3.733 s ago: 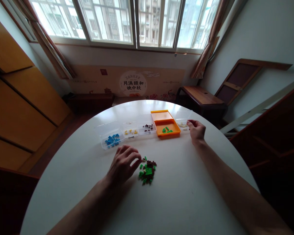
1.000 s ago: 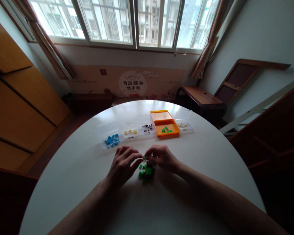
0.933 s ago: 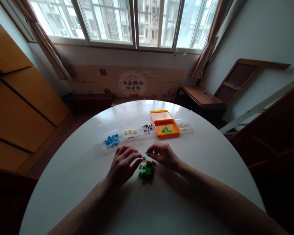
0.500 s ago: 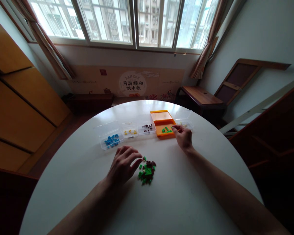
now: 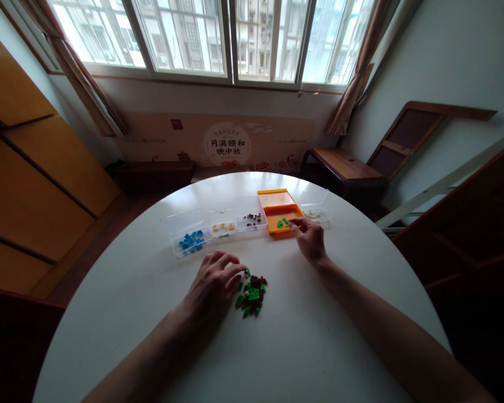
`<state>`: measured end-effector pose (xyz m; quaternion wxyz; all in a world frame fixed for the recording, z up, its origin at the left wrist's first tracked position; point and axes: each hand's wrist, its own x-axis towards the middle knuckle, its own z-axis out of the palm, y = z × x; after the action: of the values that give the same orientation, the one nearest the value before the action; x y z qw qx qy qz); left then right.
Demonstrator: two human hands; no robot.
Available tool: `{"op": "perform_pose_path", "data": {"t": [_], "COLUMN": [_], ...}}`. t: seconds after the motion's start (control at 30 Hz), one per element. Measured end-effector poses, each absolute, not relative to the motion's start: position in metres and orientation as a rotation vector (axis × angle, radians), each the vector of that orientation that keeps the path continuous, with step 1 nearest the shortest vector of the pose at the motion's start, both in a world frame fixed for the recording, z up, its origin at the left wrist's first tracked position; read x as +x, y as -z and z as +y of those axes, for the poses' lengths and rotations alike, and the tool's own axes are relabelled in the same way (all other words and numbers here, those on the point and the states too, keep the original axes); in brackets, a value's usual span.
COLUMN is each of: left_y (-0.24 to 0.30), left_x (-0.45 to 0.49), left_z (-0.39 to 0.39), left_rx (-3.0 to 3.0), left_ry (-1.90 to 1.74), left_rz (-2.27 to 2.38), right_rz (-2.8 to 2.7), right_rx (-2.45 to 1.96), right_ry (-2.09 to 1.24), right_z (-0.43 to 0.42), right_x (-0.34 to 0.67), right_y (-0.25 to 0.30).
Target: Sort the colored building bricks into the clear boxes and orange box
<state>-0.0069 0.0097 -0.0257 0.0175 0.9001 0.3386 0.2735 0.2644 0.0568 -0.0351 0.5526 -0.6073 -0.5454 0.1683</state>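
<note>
A small pile of green and dark brown bricks [image 5: 251, 292] lies on the round white table [image 5: 294, 347]. My left hand [image 5: 213, 286] rests just left of the pile, fingers bent and a little apart, thumb touching its edge. My right hand [image 5: 309, 238] reaches to the front right corner of the orange box [image 5: 273, 217], which holds a few green bricks [image 5: 282, 223]. Its fingertips are drawn together over the box rim; what they pinch is too small to see.
A row of small boxes stands beyond the hands: a clear box with blue bricks [image 5: 189, 242], one with yellow bricks [image 5: 223, 226], one with dark brown bricks [image 5: 254, 219], and one with pale bricks [image 5: 315, 214]. Wooden furniture surrounds the table.
My right hand left the brick pile, went up to the orange box, and now sits slightly lower and further left at its corner. My left hand closed in a little on the pile.
</note>
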Motion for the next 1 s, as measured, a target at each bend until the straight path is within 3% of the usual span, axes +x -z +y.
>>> {"op": "perform_pose_path", "data": {"t": [1.0], "left_y": [0.021], "left_x": [-0.005], "left_z": [0.009], "left_rx": [2.81], "left_ry": [-0.755], "left_rz": [0.944], "right_rz": [-1.754], "right_rx": [-1.192], "right_ry": [-0.424], "right_z": [0.031], "right_x": [0.232], "right_y": [0.033]}}
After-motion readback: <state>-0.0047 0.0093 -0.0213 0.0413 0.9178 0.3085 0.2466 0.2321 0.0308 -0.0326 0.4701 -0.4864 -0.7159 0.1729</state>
